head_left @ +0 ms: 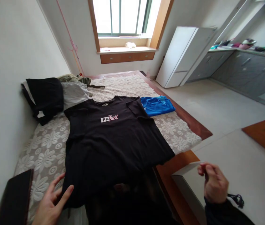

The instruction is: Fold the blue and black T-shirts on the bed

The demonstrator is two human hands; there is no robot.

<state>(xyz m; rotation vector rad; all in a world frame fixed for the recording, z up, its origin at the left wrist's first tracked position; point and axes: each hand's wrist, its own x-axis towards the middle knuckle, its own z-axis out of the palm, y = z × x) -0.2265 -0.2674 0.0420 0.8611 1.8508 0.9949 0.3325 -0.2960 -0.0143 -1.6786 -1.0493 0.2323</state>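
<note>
A black T-shirt (113, 143) lies spread front up on a table with a floral lace cloth (49, 150), its neckline away from me. A white and pink print crosses its chest, and the right sleeve is folded inward. At the shirt's lower left corner is my left hand (52, 200), thumb and fingers apart, the thumb against the black fabric. Off to the right, clear of the shirt, my right hand (215, 184) is raised above a white box with its fingers curled closed; nothing shows in it. A folded blue garment (158, 105) rests beside the shirt's right shoulder.
Black folded clothing (44, 97) and a grey-white garment (74, 93) are piled by the left wall. A dark flat object (16, 197) stands at the near left. The white box (191, 178) is beside the table's near right edge. A white refrigerator (181, 56) stands beyond.
</note>
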